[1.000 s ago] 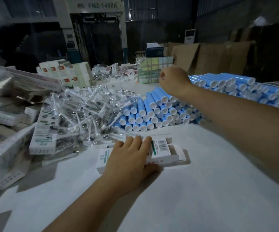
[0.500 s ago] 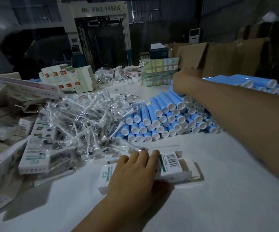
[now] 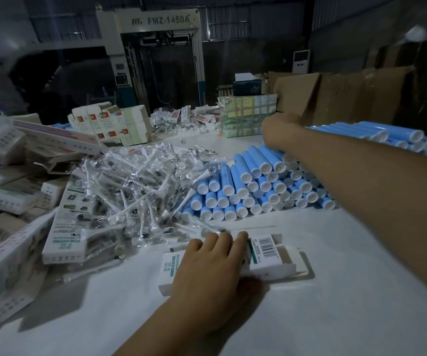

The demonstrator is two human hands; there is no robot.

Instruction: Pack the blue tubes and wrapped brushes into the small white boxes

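White cloth covers the table [image 3: 335, 291], and near its front edge lies a small white box [image 3: 266, 260] with a barcode on top and its right end flap open. The left hand [image 3: 209, 273] lies flat over the left half of this box, fingers straight and side by side, pressing it down onto the cloth.

Behind the box, a stack of blue tubes [image 3: 253, 186] (each with a white cap facing the camera) sits several rows deep. The right hand [image 3: 277, 132] reaches out across the far end of this stack, knuckles up; its fingers are hidden behind the hand, so I cannot tell whether they hold a tube. A second stack of blue tubes [image 3: 376, 132] lies further back on the right, beyond the forearm.

To the left of the first stack, touching it, is a loose heap of wrapped brushes [image 3: 135, 191] in clear plastic. More white boxes [image 3: 4, 255] are piled along the left edge of the table. At the far end stand cartons with red marks [image 3: 104, 124] and brown cardboard [image 3: 335, 98], with a large machine [image 3: 156, 60] behind.
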